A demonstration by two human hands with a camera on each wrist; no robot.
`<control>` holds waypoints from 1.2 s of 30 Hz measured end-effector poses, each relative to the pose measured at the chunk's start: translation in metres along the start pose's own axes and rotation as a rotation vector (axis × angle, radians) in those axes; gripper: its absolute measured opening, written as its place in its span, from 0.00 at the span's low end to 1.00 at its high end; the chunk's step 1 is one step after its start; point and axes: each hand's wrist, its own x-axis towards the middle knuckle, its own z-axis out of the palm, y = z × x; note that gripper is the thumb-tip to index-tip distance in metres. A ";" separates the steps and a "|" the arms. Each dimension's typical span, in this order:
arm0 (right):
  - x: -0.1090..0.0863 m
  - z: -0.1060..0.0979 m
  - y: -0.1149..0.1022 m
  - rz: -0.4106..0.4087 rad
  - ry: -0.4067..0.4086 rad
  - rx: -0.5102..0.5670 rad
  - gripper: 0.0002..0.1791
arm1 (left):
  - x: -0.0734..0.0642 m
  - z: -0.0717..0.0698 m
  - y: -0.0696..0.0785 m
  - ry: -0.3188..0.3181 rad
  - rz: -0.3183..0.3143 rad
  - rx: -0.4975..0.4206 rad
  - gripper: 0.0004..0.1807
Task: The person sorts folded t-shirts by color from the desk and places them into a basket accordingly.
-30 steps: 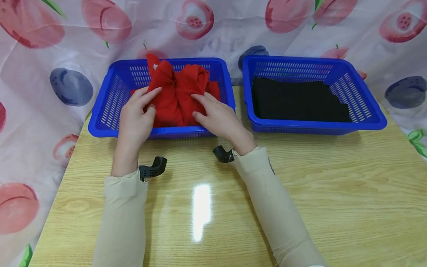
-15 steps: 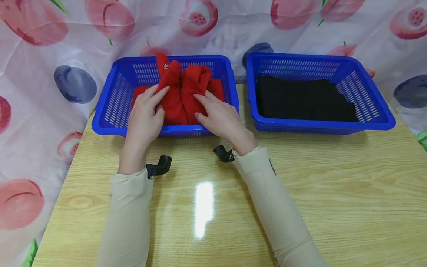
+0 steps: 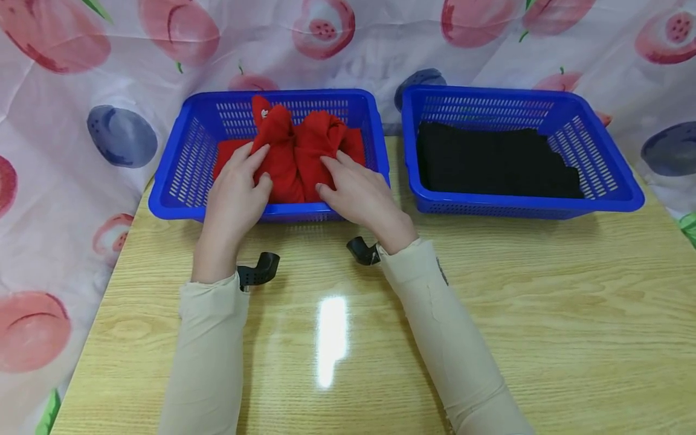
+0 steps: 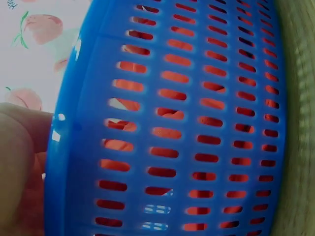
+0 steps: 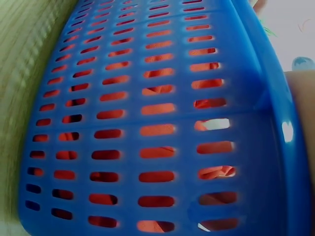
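A red garment (image 3: 283,160) with a small white mark near its top lies bunched in the left blue basket (image 3: 272,212). My left hand (image 3: 234,187) grips its left side, thumb and index finger showing on the cloth. From the right, my right hand (image 3: 361,187) holds the other side, its thumb low near the front rim. The other fingertips are hidden by the cloth and the hands. Both wrist views face the slotted wall of the basket (image 4: 192,118), with red cloth (image 5: 157,130) showing through the slots and part of a hand (image 4: 17,142) over the rim.
A second blue basket (image 3: 522,205) with folded black cloth (image 3: 495,163) stands to the right on the wooden table (image 3: 544,302). Behind both baskets hangs a fruit-print curtain (image 3: 370,36). Black wrist mounts (image 3: 261,269) jut from the sleeves.
The raised folds of the red garment have sunk slightly lower between my hands. Both hands stay nearly in place at its sides; the view itself shifted a little earlier.
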 end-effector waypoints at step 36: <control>0.000 0.007 -0.006 0.060 0.154 -0.043 0.18 | 0.003 -0.016 -0.019 -0.173 -0.177 0.157 0.31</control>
